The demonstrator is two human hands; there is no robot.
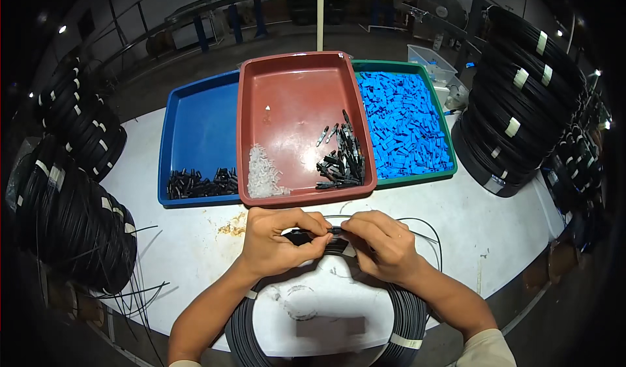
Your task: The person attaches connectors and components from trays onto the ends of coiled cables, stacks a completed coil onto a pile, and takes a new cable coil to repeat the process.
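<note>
Above the near edge of the red tray's front, my left hand point(282, 240) and my right hand point(385, 242) meet with bent fingers. Both pinch a small dark connector-like piece point(335, 231) between their fingertips; its exact kind is largely hidden. Under my hands and forearms lies a coil of thin black cable point(244, 328), bound with white tape bands. A loose cable loop point(435, 236) curves out behind and to the right of my right hand.
A red tray point(293, 100) holds clear sleeves point(262, 175) and slim black connectors point(345, 161). A blue tray point(202, 116) on its left contains short black parts point(202, 183). At right, a green tray point(450, 152) carries blue pieces point(404, 122). Stacked cable coils point(521, 100) flank the white table point(495, 236).
</note>
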